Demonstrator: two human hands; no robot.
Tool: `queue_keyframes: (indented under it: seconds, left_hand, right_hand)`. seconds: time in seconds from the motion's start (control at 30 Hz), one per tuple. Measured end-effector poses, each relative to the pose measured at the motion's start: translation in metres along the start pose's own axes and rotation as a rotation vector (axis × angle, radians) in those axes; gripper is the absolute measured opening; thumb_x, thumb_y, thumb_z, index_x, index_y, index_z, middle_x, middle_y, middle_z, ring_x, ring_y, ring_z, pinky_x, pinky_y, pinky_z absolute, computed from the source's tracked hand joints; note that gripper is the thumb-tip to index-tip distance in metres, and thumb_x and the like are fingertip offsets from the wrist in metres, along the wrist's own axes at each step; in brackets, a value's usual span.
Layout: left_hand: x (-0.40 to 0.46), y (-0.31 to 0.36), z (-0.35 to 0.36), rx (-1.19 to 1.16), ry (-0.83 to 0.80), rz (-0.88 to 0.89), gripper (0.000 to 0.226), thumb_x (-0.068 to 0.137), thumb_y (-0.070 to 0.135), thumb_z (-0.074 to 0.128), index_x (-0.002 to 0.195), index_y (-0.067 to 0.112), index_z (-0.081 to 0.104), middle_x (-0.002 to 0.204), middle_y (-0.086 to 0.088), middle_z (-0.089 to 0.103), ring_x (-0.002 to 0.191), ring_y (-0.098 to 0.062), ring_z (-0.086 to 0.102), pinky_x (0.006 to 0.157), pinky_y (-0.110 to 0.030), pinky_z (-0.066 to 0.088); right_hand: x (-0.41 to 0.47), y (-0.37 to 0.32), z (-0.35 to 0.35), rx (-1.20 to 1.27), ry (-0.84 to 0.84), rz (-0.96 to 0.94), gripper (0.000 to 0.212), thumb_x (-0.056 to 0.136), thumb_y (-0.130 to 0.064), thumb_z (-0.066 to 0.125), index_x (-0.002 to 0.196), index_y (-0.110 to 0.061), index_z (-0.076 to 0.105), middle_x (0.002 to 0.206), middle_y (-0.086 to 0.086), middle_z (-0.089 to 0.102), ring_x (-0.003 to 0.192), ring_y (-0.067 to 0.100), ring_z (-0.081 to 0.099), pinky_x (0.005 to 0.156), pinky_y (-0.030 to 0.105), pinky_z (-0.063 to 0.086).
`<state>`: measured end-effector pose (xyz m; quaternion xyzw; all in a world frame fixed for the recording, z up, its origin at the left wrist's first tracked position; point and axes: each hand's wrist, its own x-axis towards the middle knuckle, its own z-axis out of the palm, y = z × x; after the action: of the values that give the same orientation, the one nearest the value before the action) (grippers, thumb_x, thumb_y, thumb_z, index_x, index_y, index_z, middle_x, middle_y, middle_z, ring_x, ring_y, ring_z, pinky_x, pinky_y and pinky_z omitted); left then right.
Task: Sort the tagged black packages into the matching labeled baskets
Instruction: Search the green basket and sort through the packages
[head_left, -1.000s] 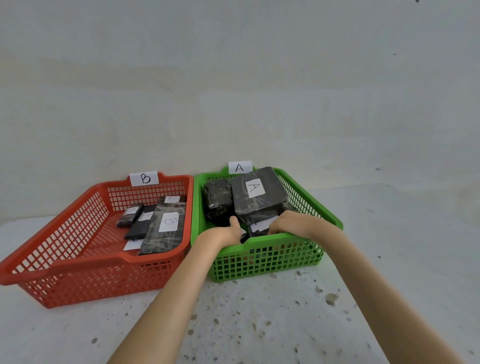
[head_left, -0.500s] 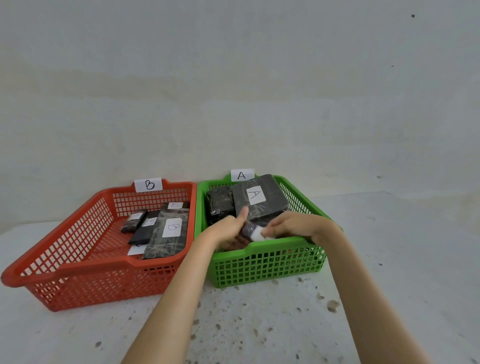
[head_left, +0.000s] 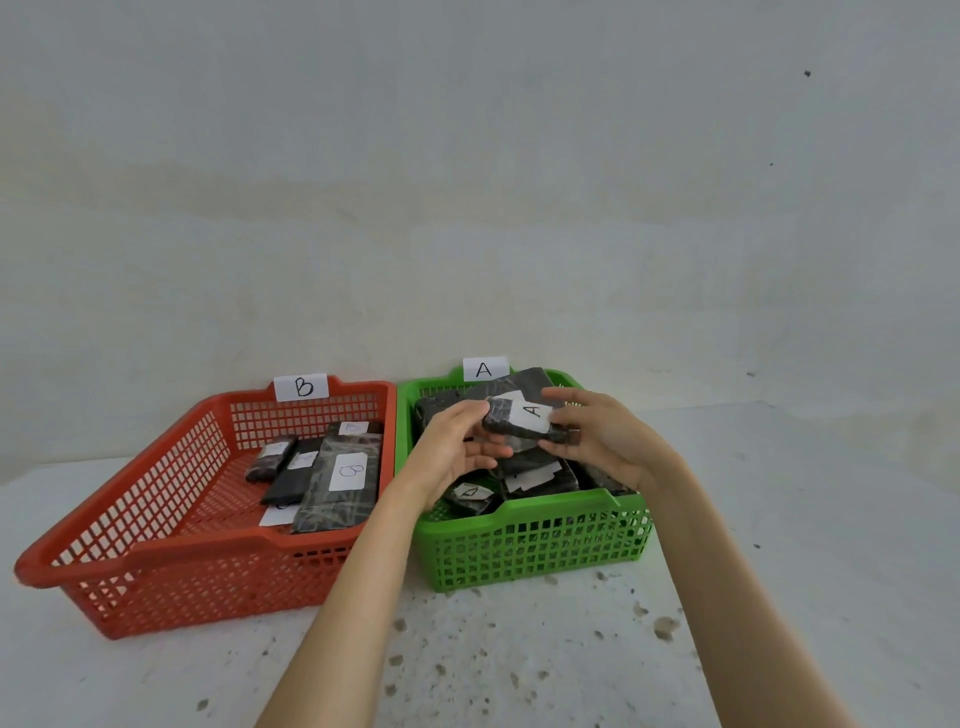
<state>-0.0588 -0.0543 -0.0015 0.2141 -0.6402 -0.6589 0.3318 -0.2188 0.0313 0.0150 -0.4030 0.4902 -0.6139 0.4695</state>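
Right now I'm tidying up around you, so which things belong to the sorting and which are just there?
In the job: red basket, green basket, the package held in both hands, left and right, the other packages.
Not in it: wall, speckled tabletop.

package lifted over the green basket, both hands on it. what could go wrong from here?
1. The held package is pinched only at its ends by the left hand and right hand; a loose grip could drop it onto the pile.
2. The green basket is already heaped, so it may slide off.
3. The red basket touches it; the held package's tag reads A, so landing there would be a missort.
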Motion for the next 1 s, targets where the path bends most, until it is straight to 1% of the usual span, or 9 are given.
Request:
queue_keyframes:
  seconds: [0.13, 0.27, 0.33, 0.43, 0.53, 0.67, 0.73, 0.83, 1.0]
  left_hand:
    - [-0.008, 0.0, -0.002, 0.396, 0.115, -0.056, 0.029, 0.099, 0.02, 0.04, 0.124, 0.008, 0.048, 0.096, -0.008, 0.066, 0.063, -0.01, 0.066, 0.058, -0.021, 0.055]
    - [-0.022, 0.004, -0.008, 0.946, -0.094, -0.191, 0.034, 0.092, 0.039, 0.051, 0.121, 0.022, 0.055, 0.097, 0.009, 0.06, 0.072, -0.009, 0.058, 0.065, -0.023, 0.047]
    - [-0.023, 0.005, -0.004, 1.101, -0.189, -0.243, 0.031, 0.093, 0.038, 0.05, 0.116, 0.021, 0.062, 0.106, 0.002, 0.065, 0.082, -0.013, 0.058, 0.068, -0.023, 0.044]
    - [-0.017, 0.0, 0.006, 1.268, -0.217, -0.317, 0.034, 0.097, 0.027, 0.046, 0.124, 0.014, 0.061, 0.134, -0.002, 0.057, 0.115, -0.02, 0.056, 0.091, -0.029, 0.043]
    - [-0.011, -0.006, 0.012, 1.298, -0.206, -0.328, 0.035, 0.098, 0.022, 0.043, 0.127, 0.012, 0.058, 0.135, -0.004, 0.056, 0.119, -0.021, 0.055, 0.097, -0.029, 0.041]
    - [-0.013, -0.008, 0.012, 1.173, -0.29, -0.343, 0.034, 0.1, 0.029, 0.034, 0.111, 0.02, 0.064, 0.108, -0.007, 0.063, 0.092, -0.019, 0.056, 0.091, -0.03, 0.043]
    - [-0.013, -0.011, 0.012, 1.202, -0.341, -0.379, 0.036, 0.102, 0.026, 0.023, 0.115, 0.021, 0.056, 0.113, -0.007, 0.055, 0.103, -0.02, 0.054, 0.098, -0.031, 0.039]
    - [-0.013, -0.01, 0.015, 1.213, -0.358, -0.421, 0.046, 0.103, 0.019, 0.016, 0.144, 0.023, 0.035, 0.149, -0.003, 0.037, 0.136, -0.022, 0.037, 0.112, -0.036, 0.027]
    - [-0.013, -0.01, 0.015, 1.144, -0.345, -0.467, 0.046, 0.102, 0.025, 0.016, 0.147, 0.025, 0.028, 0.156, -0.001, 0.024, 0.143, -0.022, 0.024, 0.115, -0.038, 0.019]
  right_hand:
    - [-0.005, -0.003, -0.005, -0.225, -0.008, 0.001, 0.023, 0.084, 0.005, 0.058, 0.104, -0.004, 0.052, 0.104, 0.014, 0.061, 0.087, 0.024, 0.064, 0.069, 0.029, 0.06]
    - [-0.006, 0.007, 0.001, -0.687, -0.212, 0.098, 0.007, 0.085, -0.015, 0.063, 0.092, -0.013, 0.06, 0.093, 0.004, 0.067, 0.079, 0.014, 0.065, 0.066, 0.019, 0.055]
    - [-0.004, 0.008, 0.003, -0.953, -0.161, 0.121, 0.024, 0.087, -0.033, 0.059, 0.094, -0.011, 0.062, 0.093, 0.005, 0.07, 0.078, 0.015, 0.063, 0.066, 0.02, 0.05]
    - [-0.001, 0.003, -0.009, -1.323, 0.022, 0.209, 0.041, 0.089, -0.039, 0.055, 0.065, -0.006, 0.053, 0.053, 0.002, 0.059, 0.05, 0.016, 0.049, 0.054, 0.024, 0.04]
    - [0.002, 0.008, -0.02, -1.575, 0.035, 0.405, 0.044, 0.093, -0.038, 0.047, 0.058, -0.015, 0.036, 0.059, -0.001, 0.042, 0.051, 0.014, 0.038, 0.062, 0.028, 0.038]
    - [0.007, 0.015, -0.02, -1.564, -0.127, 0.454, 0.033, 0.096, -0.034, 0.038, 0.095, -0.014, 0.064, 0.087, 0.005, 0.058, 0.066, 0.018, 0.046, 0.064, 0.03, 0.036]
    - [0.01, 0.016, -0.021, -1.483, -0.152, 0.524, 0.036, 0.096, -0.029, 0.037, 0.118, -0.008, 0.058, 0.111, 0.014, 0.059, 0.077, 0.02, 0.047, 0.071, 0.033, 0.038]
    - [0.013, 0.018, -0.024, -1.444, -0.181, 0.621, 0.035, 0.092, -0.031, 0.046, 0.109, -0.005, 0.062, 0.093, 0.009, 0.055, 0.064, 0.019, 0.048, 0.078, 0.034, 0.042]
    - [0.013, 0.024, -0.027, -1.404, -0.097, 0.499, 0.036, 0.09, -0.03, 0.049, 0.058, -0.013, 0.049, 0.061, 0.001, 0.044, 0.05, 0.015, 0.038, 0.053, 0.024, 0.035]
